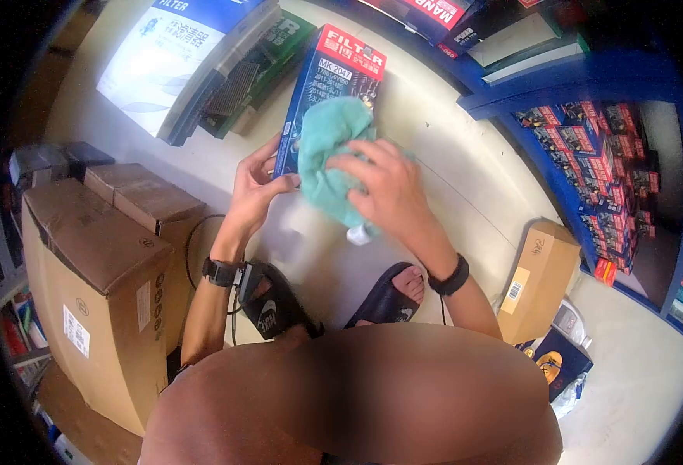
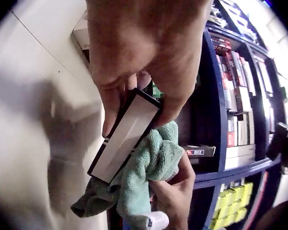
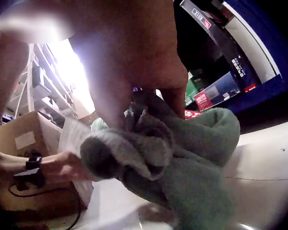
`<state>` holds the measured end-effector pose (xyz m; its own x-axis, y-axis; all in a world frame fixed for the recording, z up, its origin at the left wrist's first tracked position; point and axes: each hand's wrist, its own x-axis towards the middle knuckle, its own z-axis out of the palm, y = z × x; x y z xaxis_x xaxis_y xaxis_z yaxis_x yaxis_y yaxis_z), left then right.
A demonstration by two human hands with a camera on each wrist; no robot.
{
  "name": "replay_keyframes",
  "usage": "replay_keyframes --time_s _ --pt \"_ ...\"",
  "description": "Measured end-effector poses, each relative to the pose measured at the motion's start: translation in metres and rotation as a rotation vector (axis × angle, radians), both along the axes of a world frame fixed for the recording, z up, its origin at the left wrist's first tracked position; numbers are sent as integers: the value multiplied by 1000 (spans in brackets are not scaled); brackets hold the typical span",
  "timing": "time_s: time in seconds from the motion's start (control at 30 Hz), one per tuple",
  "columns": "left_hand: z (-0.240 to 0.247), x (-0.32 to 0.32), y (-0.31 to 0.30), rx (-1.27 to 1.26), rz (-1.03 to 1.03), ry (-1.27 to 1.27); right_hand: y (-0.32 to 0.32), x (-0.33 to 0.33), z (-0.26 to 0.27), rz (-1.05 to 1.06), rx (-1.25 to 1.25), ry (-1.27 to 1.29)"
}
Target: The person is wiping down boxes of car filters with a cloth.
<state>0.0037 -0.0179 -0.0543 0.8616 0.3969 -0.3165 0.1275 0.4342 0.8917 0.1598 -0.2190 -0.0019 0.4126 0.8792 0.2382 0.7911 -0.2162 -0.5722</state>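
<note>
A blue and red filter box point(image 1: 331, 74) marked "FILTER" and "MK-2047" is tilted up over the floor in the head view. My left hand point(image 1: 255, 186) grips it near its lower left corner, thumb on one side and fingers on the other. The box's narrow pale side point(image 2: 125, 139) faces the left wrist camera. With my right hand point(image 1: 388, 186) I hold a bunched teal cloth point(image 1: 322, 147) against the printed face, covering its lower part. A white tag point(image 1: 359, 235) hangs from the cloth. In the right wrist view, cloth folds point(image 3: 192, 182) hide the fingertips.
A white and blue filter box point(image 1: 163, 70) and a green one point(image 1: 268, 81) stand at the upper left. Large cartons point(image 1: 93, 256) fill the left side. A smaller carton point(image 1: 539, 279) sits on the right by blue shelving point(image 1: 543, 105) packed with boxes. Two sandalled feet point(image 1: 392, 298) are below.
</note>
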Motion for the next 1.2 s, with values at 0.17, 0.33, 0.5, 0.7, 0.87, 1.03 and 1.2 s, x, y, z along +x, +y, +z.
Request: replay_keyframes --time_s 0.17,0.33,0.5,0.7,0.87,1.03,1.2 --pt "-2 -8 1 48 -50 -22 10 51 -17 -137 57 -87" --pt "-10 -16 -6 -27 -95 -49 17 100 -32 -330 136 -50" --pt "1 -12 -8 12 -120 -2 11 89 -37 -304 203 -27" --pt "-3 -2 -2 16 -36 -41 -8 19 -18 -188 171 112" --pt "6 1 3 38 4 13 -13 -15 0 -98 131 13" --pt "14 1 -4 73 6 -8 -14 4 -20 -170 142 15" --pt "27 4 1 448 -104 85 -20 39 -17 -351 135 82"
